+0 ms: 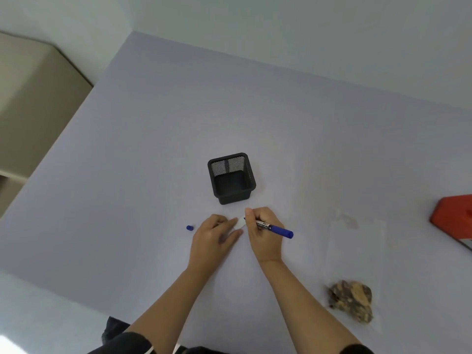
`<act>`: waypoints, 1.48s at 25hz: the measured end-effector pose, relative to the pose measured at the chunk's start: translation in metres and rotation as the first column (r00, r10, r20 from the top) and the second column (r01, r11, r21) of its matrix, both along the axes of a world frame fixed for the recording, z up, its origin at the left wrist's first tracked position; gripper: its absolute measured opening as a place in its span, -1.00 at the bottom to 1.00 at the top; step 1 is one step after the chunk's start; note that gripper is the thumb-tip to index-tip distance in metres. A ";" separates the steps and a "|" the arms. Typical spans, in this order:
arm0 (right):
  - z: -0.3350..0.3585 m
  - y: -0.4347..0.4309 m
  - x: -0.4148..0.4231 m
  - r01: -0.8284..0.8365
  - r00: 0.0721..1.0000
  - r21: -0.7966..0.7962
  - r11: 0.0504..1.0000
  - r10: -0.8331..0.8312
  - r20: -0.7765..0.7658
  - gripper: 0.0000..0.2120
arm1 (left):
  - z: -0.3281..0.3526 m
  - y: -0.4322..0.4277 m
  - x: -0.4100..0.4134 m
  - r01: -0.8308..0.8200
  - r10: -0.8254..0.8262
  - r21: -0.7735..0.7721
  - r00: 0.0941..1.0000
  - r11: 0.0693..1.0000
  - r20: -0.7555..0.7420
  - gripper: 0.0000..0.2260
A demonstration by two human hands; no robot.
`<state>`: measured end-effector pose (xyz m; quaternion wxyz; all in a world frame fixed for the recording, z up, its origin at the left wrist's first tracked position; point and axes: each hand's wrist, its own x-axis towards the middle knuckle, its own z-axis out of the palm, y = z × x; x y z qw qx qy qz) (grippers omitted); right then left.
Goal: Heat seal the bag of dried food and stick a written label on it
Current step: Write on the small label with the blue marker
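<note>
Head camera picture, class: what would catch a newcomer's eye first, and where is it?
At the centre, the right hand holds a blue marker to a small white label, which the left hand steadies. Just beyond stands an empty black mesh pen holder. The clear bag of dried food lies near the right edge.

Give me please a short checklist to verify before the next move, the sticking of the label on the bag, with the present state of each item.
1. Label held flat by the left hand: ok, its fingers press on it.
2. Marker gripped by the right hand, tip at the label: ok.
3. Writing finished and readable: cannot tell, the hands cover most of the label.
4. Marker cap within reach: ok, it lies on the table left of the left hand.
5. Bag sealed: cannot tell, the clear plastic barely shows; the dried food sits at its near end.
6. Pen holder free for the marker: ok, it looks empty.
</note>
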<state>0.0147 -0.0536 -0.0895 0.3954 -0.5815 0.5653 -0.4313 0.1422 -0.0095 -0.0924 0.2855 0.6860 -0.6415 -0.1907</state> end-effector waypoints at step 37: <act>-0.002 0.001 0.003 -0.029 0.999 0.080 0.996 0.026 0.035 -0.67 | -0.007 0.007 -0.004 -0.085 0.098 -0.145 0.991 0.986 0.085 -0.76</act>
